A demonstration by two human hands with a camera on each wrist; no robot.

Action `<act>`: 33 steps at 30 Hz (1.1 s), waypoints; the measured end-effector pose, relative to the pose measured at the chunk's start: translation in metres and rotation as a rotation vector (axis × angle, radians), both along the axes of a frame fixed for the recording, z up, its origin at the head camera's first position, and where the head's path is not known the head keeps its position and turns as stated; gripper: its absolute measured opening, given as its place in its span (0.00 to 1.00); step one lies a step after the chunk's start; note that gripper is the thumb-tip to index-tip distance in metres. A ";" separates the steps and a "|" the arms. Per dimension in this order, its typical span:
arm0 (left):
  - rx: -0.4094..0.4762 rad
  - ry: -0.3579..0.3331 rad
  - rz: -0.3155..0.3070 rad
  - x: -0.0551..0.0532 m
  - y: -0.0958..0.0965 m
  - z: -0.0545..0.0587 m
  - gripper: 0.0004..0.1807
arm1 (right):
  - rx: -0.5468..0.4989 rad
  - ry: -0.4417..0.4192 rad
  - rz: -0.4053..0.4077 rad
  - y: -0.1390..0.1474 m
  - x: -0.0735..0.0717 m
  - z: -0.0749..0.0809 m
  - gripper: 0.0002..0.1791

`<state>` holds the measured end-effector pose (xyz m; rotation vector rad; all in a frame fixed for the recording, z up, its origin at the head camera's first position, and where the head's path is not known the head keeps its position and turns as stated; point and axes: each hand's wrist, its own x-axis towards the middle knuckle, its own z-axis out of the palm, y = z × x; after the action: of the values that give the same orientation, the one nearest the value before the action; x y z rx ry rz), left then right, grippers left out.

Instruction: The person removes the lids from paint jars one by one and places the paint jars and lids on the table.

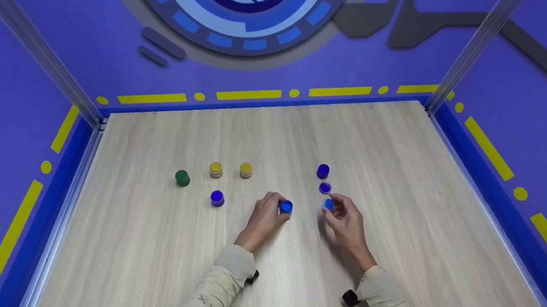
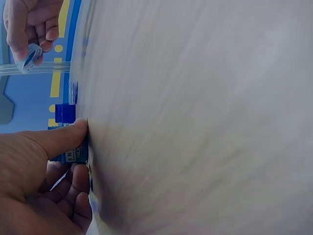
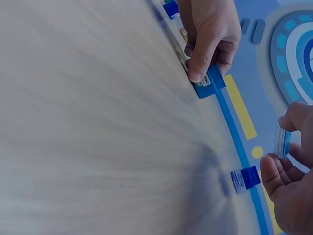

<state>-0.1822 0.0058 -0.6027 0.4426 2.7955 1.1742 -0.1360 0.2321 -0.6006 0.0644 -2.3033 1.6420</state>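
Note:
My left hand (image 1: 264,216) grips a small blue paint jar (image 1: 286,207) standing on the table; its top shows blue paint with no lid on. In the left wrist view the thumb presses the labelled side of that jar. To the right, my right hand (image 1: 349,224) pinches a round clear lid (image 1: 328,205), tinted blue, held by its edge. The right wrist view shows this lid on edge, raised off the table. Just beyond the right fingertips lie a dark blue-violet lid (image 1: 325,188) and an open jar (image 1: 323,171) of the same colour.
Left of my left hand stand a blue-violet jar (image 1: 217,198), two yellow jars (image 1: 216,169) (image 1: 246,170) and a dark green jar (image 1: 182,178). The wooden table (image 1: 150,260) is bounded by purple-blue panels (image 1: 259,80) at the back and both sides.

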 end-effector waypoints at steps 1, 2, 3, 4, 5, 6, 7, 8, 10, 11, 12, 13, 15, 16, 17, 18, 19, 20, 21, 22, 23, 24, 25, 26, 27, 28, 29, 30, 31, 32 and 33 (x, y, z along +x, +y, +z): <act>-0.001 0.001 -0.001 0.000 0.001 0.000 0.18 | -0.020 -0.013 -0.002 0.001 0.000 0.001 0.22; 0.000 0.001 -0.003 0.000 0.002 0.001 0.18 | -0.039 -0.025 0.003 0.001 0.002 0.006 0.22; -0.002 -0.005 -0.002 0.000 0.004 0.001 0.18 | -0.057 -0.037 0.007 0.001 0.004 0.012 0.22; -0.003 -0.011 -0.002 -0.001 0.005 0.002 0.18 | -0.073 -0.052 0.012 0.001 0.005 0.017 0.21; -0.004 -0.012 -0.003 -0.001 0.006 0.002 0.18 | -0.089 -0.073 0.012 0.002 0.005 0.018 0.21; -0.006 -0.012 -0.003 -0.001 0.007 0.002 0.17 | -0.107 -0.088 0.013 0.002 0.005 0.020 0.20; -0.008 -0.009 -0.005 -0.001 0.008 0.003 0.17 | -0.126 -0.108 0.012 0.003 0.005 0.021 0.20; -0.010 -0.007 -0.007 0.000 0.010 0.003 0.17 | -0.154 -0.125 0.011 0.004 0.005 0.022 0.20; -0.008 0.002 -0.012 0.000 0.012 0.002 0.17 | -0.216 -0.166 -0.002 0.009 0.001 0.013 0.19; -0.008 0.005 -0.014 0.001 0.013 0.002 0.17 | -0.249 -0.183 -0.009 0.011 -0.001 0.009 0.19; -0.009 0.001 -0.016 0.001 0.014 0.001 0.17 | -0.283 -0.196 -0.012 0.012 0.000 0.009 0.19; -0.008 -0.002 -0.017 0.001 0.015 0.001 0.17 | -0.311 -0.212 -0.018 0.013 0.000 0.008 0.18; -0.007 -0.005 -0.020 0.000 0.017 0.000 0.17 | -0.364 -0.228 -0.025 0.014 -0.001 0.008 0.18; -0.008 -0.006 -0.021 0.000 0.018 0.000 0.18 | -0.387 -0.233 -0.028 0.015 -0.001 0.007 0.18; -0.008 -0.007 -0.022 0.000 0.019 0.000 0.18 | -0.410 -0.234 -0.032 0.015 -0.001 0.007 0.18; -0.009 -0.010 -0.022 -0.001 0.020 0.000 0.18 | -0.430 -0.235 -0.034 0.016 -0.001 0.007 0.18; -0.009 -0.008 -0.024 -0.001 0.020 -0.001 0.18 | -0.452 -0.236 -0.035 0.017 -0.001 0.007 0.19; -0.009 -0.010 -0.025 -0.001 0.021 -0.001 0.18 | -0.477 -0.236 -0.033 0.017 -0.001 0.007 0.19; -0.009 -0.010 -0.027 -0.001 0.021 0.000 0.18 | -0.502 -0.234 -0.027 0.018 0.000 0.008 0.19; -0.009 -0.008 -0.030 -0.001 0.022 -0.001 0.18 | -0.526 -0.233 -0.022 0.019 0.000 0.008 0.19; -0.010 -0.004 -0.033 -0.002 0.023 -0.001 0.18 | -0.547 -0.230 -0.015 0.020 0.000 0.009 0.19; -0.009 -0.001 -0.035 -0.002 0.023 -0.001 0.18 | -0.564 -0.227 -0.007 0.021 0.000 0.009 0.19; -0.008 0.001 -0.038 -0.002 0.024 -0.001 0.18 | -0.578 -0.225 0.001 0.022 0.001 0.010 0.19; -0.006 -0.002 -0.040 -0.002 0.024 0.000 0.18 | -0.581 -0.224 0.006 0.023 0.001 0.011 0.19; -0.004 0.002 -0.043 -0.002 0.025 0.000 0.18 | -0.582 -0.223 0.012 0.024 0.002 0.011 0.19; -0.004 -0.003 -0.045 -0.002 0.026 0.000 0.18 | -0.577 -0.225 0.015 0.026 0.002 0.012 0.19; -0.005 -0.009 -0.046 -0.002 0.026 0.001 0.18 | -0.572 -0.226 0.019 0.027 0.003 0.012 0.19; -0.003 -0.015 -0.047 -0.002 0.027 0.001 0.18 | -0.565 -0.226 0.023 0.028 0.003 0.013 0.20; -0.004 -0.021 -0.048 -0.003 0.028 0.002 0.17 | -0.559 -0.227 0.025 0.029 0.003 0.013 0.20; -0.005 -0.022 -0.049 -0.003 0.029 0.002 0.17 | -0.556 -0.224 0.030 0.030 0.003 0.013 0.20; -0.007 -0.022 -0.051 -0.003 0.031 0.002 0.17 | -0.557 -0.219 0.036 0.031 0.003 0.013 0.20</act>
<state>-0.1853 0.0364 -0.6012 0.4937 2.7521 1.1514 -0.1326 0.2631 -0.5871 -0.2083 -1.9010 2.3446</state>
